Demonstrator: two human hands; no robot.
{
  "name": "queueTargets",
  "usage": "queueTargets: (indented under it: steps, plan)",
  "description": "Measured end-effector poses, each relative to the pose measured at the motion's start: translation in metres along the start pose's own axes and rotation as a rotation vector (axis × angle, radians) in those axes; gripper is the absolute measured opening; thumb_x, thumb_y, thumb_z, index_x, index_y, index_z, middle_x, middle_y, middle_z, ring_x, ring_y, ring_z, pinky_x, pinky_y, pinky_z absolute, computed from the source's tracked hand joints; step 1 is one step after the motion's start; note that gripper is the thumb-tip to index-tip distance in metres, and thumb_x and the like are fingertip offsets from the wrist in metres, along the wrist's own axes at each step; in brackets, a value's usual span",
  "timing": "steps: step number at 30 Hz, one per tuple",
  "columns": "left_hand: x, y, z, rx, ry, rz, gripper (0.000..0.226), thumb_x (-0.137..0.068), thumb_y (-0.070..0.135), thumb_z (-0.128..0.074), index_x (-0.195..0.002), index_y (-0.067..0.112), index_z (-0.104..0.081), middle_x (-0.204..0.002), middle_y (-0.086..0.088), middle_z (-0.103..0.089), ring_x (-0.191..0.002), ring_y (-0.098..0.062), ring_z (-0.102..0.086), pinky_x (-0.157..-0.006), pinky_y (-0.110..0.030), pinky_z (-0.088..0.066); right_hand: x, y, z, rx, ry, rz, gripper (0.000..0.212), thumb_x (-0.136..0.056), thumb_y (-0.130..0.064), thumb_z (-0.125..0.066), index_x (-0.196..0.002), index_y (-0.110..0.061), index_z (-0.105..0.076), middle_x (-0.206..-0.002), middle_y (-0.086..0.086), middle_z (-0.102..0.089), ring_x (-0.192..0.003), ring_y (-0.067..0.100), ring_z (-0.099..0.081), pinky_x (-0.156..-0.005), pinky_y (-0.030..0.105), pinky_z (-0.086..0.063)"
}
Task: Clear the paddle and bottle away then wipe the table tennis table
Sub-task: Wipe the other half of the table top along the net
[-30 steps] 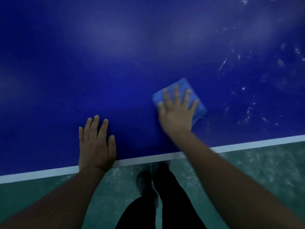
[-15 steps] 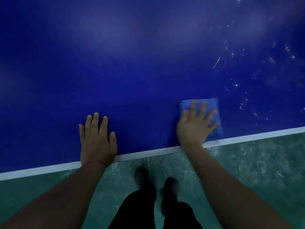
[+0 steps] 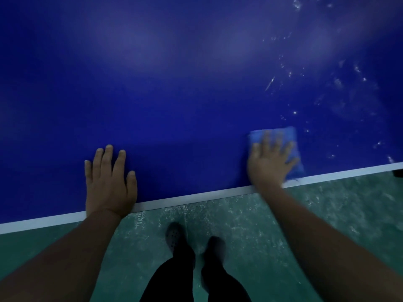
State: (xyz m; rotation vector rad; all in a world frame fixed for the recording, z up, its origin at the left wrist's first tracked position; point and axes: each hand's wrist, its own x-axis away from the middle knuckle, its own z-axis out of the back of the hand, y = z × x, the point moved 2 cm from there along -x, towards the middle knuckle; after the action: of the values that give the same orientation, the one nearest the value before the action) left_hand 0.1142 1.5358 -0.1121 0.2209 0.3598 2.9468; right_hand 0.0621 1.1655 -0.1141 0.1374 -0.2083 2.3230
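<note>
Right hand [image 3: 270, 163] spread flat, pressing cloth [image 3: 281, 140] at table [image 3: 174, 94] near edge; left hand [image 3: 109, 182] flat, empty, bracing there; could sweep cloth off edge, miss white specks [image 3: 294, 112] beyond.

Blue cloth [image 3: 290, 147] at table [image 3: 174, 94] edge

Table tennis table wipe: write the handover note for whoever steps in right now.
Left hand: flat on the table tennis table near its white edge line, fingers straight, holding nothing.
Right hand: fingers spread, pressing the folded blue cloth onto the table just inside the edge line.
Paddle and bottle: neither is in view.
Done: the surface in front and to the left shows no marks.
Left: white specks and smears cover the area beyond and to the right of the cloth; wipe there next.
</note>
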Motion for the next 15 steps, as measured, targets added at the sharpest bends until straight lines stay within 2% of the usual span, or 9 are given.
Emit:
queueTargets:
  steps: [3, 4, 5, 6, 9, 11, 12, 13, 15]
  plan:
    - [0.0, -0.001, -0.001, -0.005, 0.026, -0.001, 0.069, -0.094, 0.043, -0.024, -0.147, 0.003, -0.04, -0.158, -0.02, -0.027, -0.15, -0.035, -0.014, -0.122, -0.054, -0.005, 0.068, -0.037, -0.025, 0.173, -0.075, 0.78, 0.057, -0.102, -0.054, -0.021, -0.155, -0.035, -0.025, -0.165, 0.001, -0.018, -0.152, 0.037, -0.009, -0.118, 0.065, -0.005]
    - [0.0, -0.001, -0.002, -0.004, 0.03, -0.002, 0.069, -0.094, 0.043, -0.024, -0.147, 0.003, -0.041, -0.158, -0.021, -0.028, -0.149, -0.035, -0.015, -0.122, -0.054, -0.005, 0.066, -0.028, -0.024, 0.201, -0.106, 0.903, 0.057, -0.102, -0.057, -0.019, -0.155, -0.037, -0.022, -0.165, -0.001, -0.018, -0.152, 0.035, -0.007, -0.118, 0.064, -0.007]
    - [-0.001, -0.001, -0.002, -0.004, 0.036, -0.004, 0.068, -0.094, 0.043, -0.025, -0.147, 0.003, -0.041, -0.157, -0.021, -0.028, -0.149, -0.035, -0.015, -0.122, -0.054, -0.005, 0.052, -0.011, -0.018, 0.215, -0.108, 0.903, 0.058, -0.101, -0.057, -0.019, -0.155, -0.038, -0.019, -0.165, -0.002, -0.017, -0.152, 0.034, -0.007, -0.118, 0.063, -0.008]
    - [-0.001, -0.001, -0.003, -0.008, 0.043, -0.007, 0.068, -0.094, 0.042, -0.025, -0.146, 0.002, -0.042, -0.157, -0.021, -0.029, -0.148, -0.036, -0.016, -0.121, -0.055, -0.006, 0.033, 0.011, -0.013, 0.229, -0.08, 0.795, 0.059, -0.1, -0.057, -0.018, -0.155, -0.038, -0.017, -0.165, -0.002, -0.015, -0.152, 0.034, -0.006, -0.119, 0.062, -0.007]
    - [-0.001, 0.0, -0.004, -0.021, 0.053, -0.007, 0.067, -0.094, 0.041, -0.026, -0.145, 0.002, -0.042, -0.155, -0.023, -0.031, -0.147, -0.038, -0.019, -0.12, -0.056, -0.008, -0.023, 0.077, 0.009, 0.127, -0.055, 0.146, 0.058, -0.102, -0.054, -0.018, -0.157, -0.041, -0.01, -0.167, -0.004, -0.003, -0.153, 0.03, 0.002, -0.119, 0.061, -0.002]
    - [0.0, 0.002, -0.001, -0.024, 0.061, -0.009, 0.065, -0.094, 0.04, -0.027, -0.146, 0.004, -0.041, -0.155, -0.023, -0.032, -0.146, -0.039, -0.021, -0.119, -0.057, -0.009, -0.031, 0.082, 0.015, -0.012, -0.028, -0.198, 0.058, -0.102, -0.057, -0.016, -0.157, -0.041, -0.007, -0.167, -0.005, 0.001, -0.153, 0.031, 0.005, -0.118, 0.063, 0.0]
    - [0.001, 0.003, 0.0, -0.031, 0.068, -0.019, 0.064, -0.094, 0.04, -0.028, -0.147, 0.006, -0.041, -0.155, -0.023, -0.032, -0.146, -0.039, -0.022, -0.118, -0.058, -0.009, -0.024, 0.068, 0.011, -0.019, -0.019, -0.246, 0.059, -0.102, -0.057, -0.015, -0.157, -0.04, -0.006, -0.167, -0.004, 0.001, -0.152, 0.033, 0.004, -0.118, 0.064, 0.0]
    - [0.002, 0.005, 0.001, -0.044, 0.075, -0.036, 0.063, -0.095, 0.039, -0.028, -0.148, 0.008, -0.04, -0.155, -0.023, -0.033, -0.145, -0.04, -0.023, -0.118, -0.058, -0.01, -0.015, 0.047, 0.005, -0.007, -0.024, -0.203, 0.059, -0.101, -0.057, -0.014, -0.157, -0.039, -0.006, -0.167, -0.002, 0.0, -0.152, 0.035, 0.003, -0.117, 0.064, 0.001]
    - [0.003, 0.008, 0.003, -0.074, 0.071, -0.08, 0.061, -0.095, 0.039, -0.027, -0.147, 0.011, -0.044, -0.153, -0.023, -0.036, -0.144, -0.041, -0.027, -0.116, -0.06, -0.012, 0.016, 0.004, -0.01, 0.038, -0.045, 0.126, 0.059, -0.101, -0.057, -0.014, -0.157, -0.038, -0.011, -0.167, -0.002, -0.002, -0.152, 0.036, 0.001, -0.116, 0.061, 0.007]
